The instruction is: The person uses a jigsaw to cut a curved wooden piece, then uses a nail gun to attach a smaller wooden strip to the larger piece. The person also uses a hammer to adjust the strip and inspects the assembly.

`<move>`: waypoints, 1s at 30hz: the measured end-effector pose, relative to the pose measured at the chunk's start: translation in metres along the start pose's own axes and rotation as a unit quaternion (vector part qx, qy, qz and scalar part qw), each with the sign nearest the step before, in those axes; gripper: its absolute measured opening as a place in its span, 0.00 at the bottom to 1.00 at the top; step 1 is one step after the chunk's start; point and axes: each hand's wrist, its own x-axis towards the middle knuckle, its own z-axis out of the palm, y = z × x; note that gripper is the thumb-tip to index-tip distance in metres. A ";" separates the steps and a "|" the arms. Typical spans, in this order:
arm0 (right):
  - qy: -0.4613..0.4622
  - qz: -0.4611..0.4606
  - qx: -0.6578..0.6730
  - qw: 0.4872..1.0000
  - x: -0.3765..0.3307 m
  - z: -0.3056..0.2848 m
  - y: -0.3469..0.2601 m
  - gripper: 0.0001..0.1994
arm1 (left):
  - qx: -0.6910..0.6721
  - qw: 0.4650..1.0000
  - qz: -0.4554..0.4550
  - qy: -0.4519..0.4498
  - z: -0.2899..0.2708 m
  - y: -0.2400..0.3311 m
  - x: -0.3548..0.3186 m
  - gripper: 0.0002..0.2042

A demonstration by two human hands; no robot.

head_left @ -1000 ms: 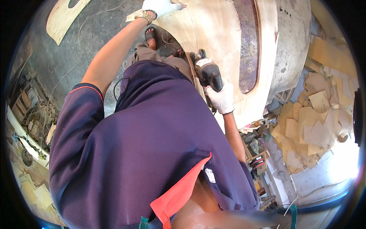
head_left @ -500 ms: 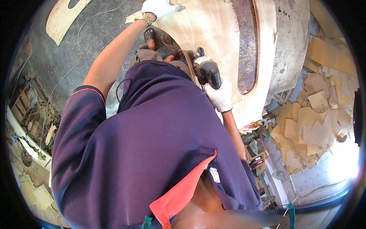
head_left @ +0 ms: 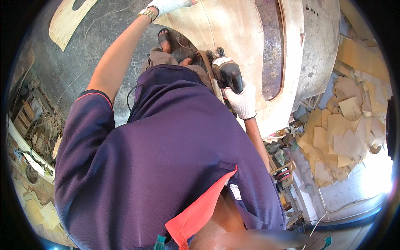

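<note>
My right hand (head_left: 242,101), in a white glove, grips a black handheld power tool (head_left: 227,74) held against the lower edge of a large curved pale wooden panel (head_left: 233,29). My left hand (head_left: 166,5), also gloved and with a metal wristwatch (head_left: 147,13) on the wrist, presses flat on the top of the same panel at the upper edge of the view. My purple shirt fills the middle of the view and hides the tool's working end. A sandalled foot (head_left: 163,38) shows on the concrete floor beside the panel.
A dark rusty band (head_left: 271,46) and a grey drum-like form (head_left: 318,41) lie under the panel. Several plywood offcuts (head_left: 341,133) are piled at the right. A curved wooden strip (head_left: 66,21) lies on the grey floor at upper left. Cluttered wood scraps (head_left: 37,133) line the left.
The right hand and the power tool have shifted slightly along the panel's edge. The left hand stays pressed on the top of the panel.
</note>
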 end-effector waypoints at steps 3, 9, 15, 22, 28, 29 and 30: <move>0.007 -0.002 0.000 1.000 0.001 0.000 -0.001 0.16 | -0.003 1.000 -0.019 -0.006 0.004 0.002 0.000 0.39; 0.010 -0.016 -0.002 1.000 0.005 0.000 -0.001 0.16 | 0.002 1.000 -0.022 0.013 0.007 0.005 -0.004 0.39; 0.017 -0.026 -0.007 0.999 0.009 0.001 -0.003 0.16 | 0.013 1.000 -0.016 0.017 0.008 0.005 -0.003 0.39; 0.012 -0.016 -0.031 0.999 0.015 -0.002 -0.008 0.15 | 0.021 0.999 -0.023 0.016 0.006 0.008 -0.004 0.39; 0.029 -0.038 -0.018 0.999 0.019 -0.001 -0.009 0.14 | 0.010 1.000 -0.026 0.015 0.008 0.006 -0.002 0.40; 0.027 -0.035 -0.010 0.999 0.020 -0.001 -0.010 0.14 | 0.012 1.000 -0.025 0.015 0.009 0.005 -0.002 0.40; 0.025 -0.031 -0.005 0.999 0.020 -0.001 -0.010 0.14 | 0.014 0.999 -0.024 0.015 0.009 0.004 -0.001 0.40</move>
